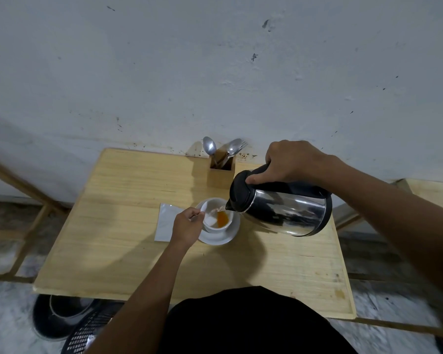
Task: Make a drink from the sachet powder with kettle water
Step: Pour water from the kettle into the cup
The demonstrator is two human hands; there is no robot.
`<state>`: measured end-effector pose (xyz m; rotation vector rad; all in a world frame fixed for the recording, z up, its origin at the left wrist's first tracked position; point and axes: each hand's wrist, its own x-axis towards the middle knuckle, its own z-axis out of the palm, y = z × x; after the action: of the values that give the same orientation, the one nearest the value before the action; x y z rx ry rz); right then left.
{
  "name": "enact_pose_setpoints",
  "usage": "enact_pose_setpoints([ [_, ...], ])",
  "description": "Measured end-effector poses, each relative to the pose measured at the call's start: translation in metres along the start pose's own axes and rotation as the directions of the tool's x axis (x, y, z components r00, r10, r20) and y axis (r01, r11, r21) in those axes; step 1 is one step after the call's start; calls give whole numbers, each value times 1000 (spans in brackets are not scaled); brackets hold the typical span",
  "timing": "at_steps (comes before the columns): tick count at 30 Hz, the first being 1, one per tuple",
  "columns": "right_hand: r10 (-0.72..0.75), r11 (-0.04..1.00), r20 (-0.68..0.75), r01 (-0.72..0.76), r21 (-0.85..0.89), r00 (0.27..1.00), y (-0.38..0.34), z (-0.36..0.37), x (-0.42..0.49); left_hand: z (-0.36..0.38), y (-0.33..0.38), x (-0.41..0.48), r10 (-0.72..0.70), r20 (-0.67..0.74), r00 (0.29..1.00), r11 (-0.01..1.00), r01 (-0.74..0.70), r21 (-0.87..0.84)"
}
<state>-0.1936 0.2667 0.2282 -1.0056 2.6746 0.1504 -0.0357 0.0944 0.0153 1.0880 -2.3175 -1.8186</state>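
Observation:
A white cup (221,227) stands on a white saucer (229,237) in the middle of the wooden table (128,251). Inside the cup lie white powder and a patch of orange liquid. My right hand (289,160) grips the black handle of a steel kettle (284,208), tilted with its spout over the cup's right rim. My left hand (187,226) pinches the cup's handle at its left side. A silvery sachet (165,222) lies flat on the table left of the saucer, partly under my left hand.
A wooden cutlery holder (221,172) with spoons and a fork stands at the table's back edge against the white wall. A black bin (59,318) and a black basket (87,330) sit on the floor at the lower left. Another wooden surface (435,190) shows at right.

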Motion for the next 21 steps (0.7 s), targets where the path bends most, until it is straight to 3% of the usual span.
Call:
enact_pose_setpoints([
  [21,26,999,3,-26,-29,1000,12,-24,-9,1,1,-2,15,-11,1000,1000,-15,-1],
])
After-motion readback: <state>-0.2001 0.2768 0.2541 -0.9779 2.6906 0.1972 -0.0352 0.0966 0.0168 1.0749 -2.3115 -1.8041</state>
